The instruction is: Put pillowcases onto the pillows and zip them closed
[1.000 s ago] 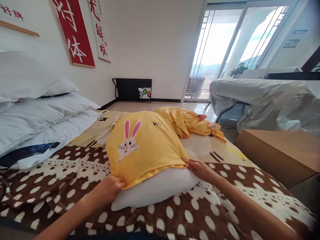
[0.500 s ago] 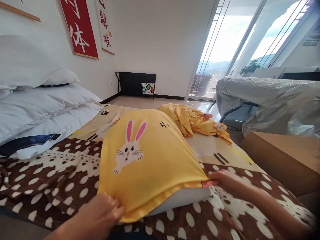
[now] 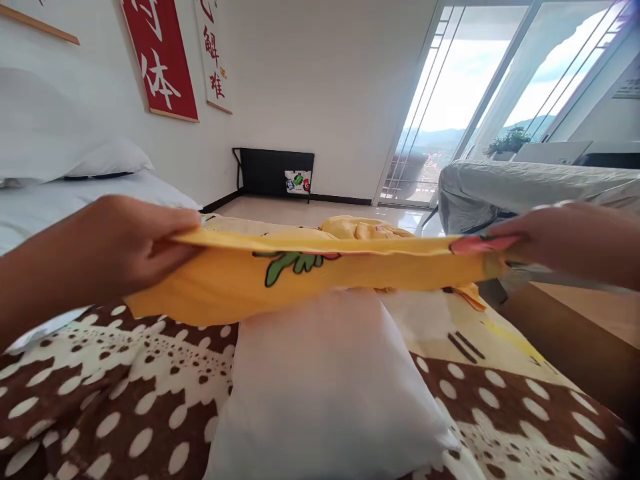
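Observation:
I hold a yellow pillowcase [image 3: 320, 273] stretched flat and high in front of me, its open edge towards me; a green print shows on its underside. My left hand [image 3: 107, 250] is closed on its left corner. My right hand [image 3: 560, 240] pinches its right corner. Below it a bare white pillow [image 3: 325, 387] lies on the brown, white-dotted blanket [image 3: 100, 393], its far end hidden by the pillowcase.
A second crumpled yellow cloth [image 3: 365, 229] lies further up the bed. White pillows [image 3: 95, 180] are stacked at the left by the wall. A wooden surface [image 3: 590, 313] and a plastic-covered table [image 3: 530, 190] stand to the right, before the balcony doors.
Both hands have lifted the pillowcase's open end up off the pillow and pulled it taut between them; the white pillow now shows bare below. The rabbit print is out of sight.

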The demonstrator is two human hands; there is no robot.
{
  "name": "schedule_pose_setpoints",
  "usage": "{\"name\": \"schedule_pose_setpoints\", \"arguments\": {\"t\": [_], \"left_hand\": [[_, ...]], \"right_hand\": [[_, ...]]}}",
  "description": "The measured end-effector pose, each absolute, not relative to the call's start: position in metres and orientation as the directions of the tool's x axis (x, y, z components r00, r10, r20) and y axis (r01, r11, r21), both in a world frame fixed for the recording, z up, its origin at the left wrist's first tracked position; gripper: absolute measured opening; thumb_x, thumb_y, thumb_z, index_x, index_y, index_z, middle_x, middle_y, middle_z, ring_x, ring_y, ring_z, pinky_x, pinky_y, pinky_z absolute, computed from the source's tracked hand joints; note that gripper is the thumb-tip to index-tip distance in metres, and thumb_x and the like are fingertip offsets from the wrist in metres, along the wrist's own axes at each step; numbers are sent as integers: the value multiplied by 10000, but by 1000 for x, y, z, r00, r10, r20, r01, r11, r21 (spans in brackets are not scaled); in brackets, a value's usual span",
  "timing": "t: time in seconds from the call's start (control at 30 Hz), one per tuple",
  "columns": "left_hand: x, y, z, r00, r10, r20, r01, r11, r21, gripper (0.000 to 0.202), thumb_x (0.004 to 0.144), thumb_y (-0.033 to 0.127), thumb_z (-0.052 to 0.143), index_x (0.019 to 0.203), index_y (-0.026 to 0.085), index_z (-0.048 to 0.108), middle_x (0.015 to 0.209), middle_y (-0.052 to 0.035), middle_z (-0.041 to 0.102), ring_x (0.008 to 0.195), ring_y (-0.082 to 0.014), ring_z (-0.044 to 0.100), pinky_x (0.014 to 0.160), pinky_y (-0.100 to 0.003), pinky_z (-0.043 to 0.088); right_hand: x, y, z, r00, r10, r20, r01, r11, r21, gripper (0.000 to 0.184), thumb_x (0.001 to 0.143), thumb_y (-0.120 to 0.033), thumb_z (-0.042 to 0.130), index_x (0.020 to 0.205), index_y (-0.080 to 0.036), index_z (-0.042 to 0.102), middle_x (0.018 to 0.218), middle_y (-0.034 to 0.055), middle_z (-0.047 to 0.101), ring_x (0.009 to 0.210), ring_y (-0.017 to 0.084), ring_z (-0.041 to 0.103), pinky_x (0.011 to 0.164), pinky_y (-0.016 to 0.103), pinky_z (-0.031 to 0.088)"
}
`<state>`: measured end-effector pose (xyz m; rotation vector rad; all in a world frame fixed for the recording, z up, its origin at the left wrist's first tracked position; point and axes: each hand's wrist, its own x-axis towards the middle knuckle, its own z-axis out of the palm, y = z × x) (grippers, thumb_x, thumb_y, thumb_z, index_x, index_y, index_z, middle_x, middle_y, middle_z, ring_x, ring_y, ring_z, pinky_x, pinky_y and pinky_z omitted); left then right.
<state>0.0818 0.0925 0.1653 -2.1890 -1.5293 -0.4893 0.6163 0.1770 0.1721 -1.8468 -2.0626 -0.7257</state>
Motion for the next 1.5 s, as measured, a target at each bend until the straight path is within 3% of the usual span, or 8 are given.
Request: {"name": "schedule_pose_setpoints", "arguments": {"t": [0.23,0.4,0.57,0.77,0.87,1.07,1.27,1.5], "left_hand": [[86,224,173,247,826,507,946,-91,-312,547,973,344,140,937,74,614,859,-17,574,917,-183,563,913,-450,350],[77,302,88,153,896,418,948,-14,-318,356,920,158,305,897,75,650,922,-121,636,969,-266,585,888,-495,376],[109,308,70,159,899,407,964,-53,-260,372,804,20,337,1045,103,607,1075,-173,627,1033,-300,592,912,-518,377],[195,272,50,311,921,234,938,-337,80,489,912,177,304,1381,88,405,1474,-165,373,1392,-250,306,1126,-499,238],[185,267,-16,241,932,272,934,-299,196,549,956,444,287,1448,204,321,1514,-104,311,1410,-245,271,1129,-539,234],[141,275,-90,-39,959,280,943,-58,328,556,965,466,179,1486,271,199,1572,-78,133,1450,-255,111,1106,-592,225],[95,217,-64,-50,982,183,966,1,258,559,947,323,200,1446,96,307,1478,-189,349,1368,-292,347,1014,-504,409],[59,70,-112,379,845,378,922,-378,-78,936,764,228,522,1488,333,-61,1518,-77,272,1331,-284,409,1038,-452,408]], "right_hand": [[505,303,182,-44,879,474,995,83,-61,452,872,-468,469,911,-113,747,726,45,672,714,149,583,626,269,399],[481,377,99,4,914,405,997,26,-68,219,810,-258,554,915,-192,734,874,91,702,832,236,652,699,329,494],[447,374,87,-96,872,481,981,165,-103,445,852,-197,448,1281,-188,565,1247,84,611,1119,250,576,949,405,453],[382,317,58,-691,679,248,665,732,-150,552,954,-514,322,1447,-268,357,1494,31,356,1385,226,304,1126,441,258],[409,320,3,-630,758,167,722,651,-234,608,950,-589,257,1483,-298,259,1563,26,165,1443,210,119,1163,469,117],[461,337,-58,-320,944,87,859,327,-394,665,949,-572,215,1515,-234,126,1571,51,89,1442,190,95,1163,430,159],[496,284,-36,-269,957,106,888,290,-357,597,971,-438,189,1503,-165,212,1518,117,275,1391,258,288,1119,489,247],[574,150,-81,-492,833,253,823,539,-177,711,884,-455,472,1498,-354,130,1553,82,118,1399,303,246,1080,577,263]]}}
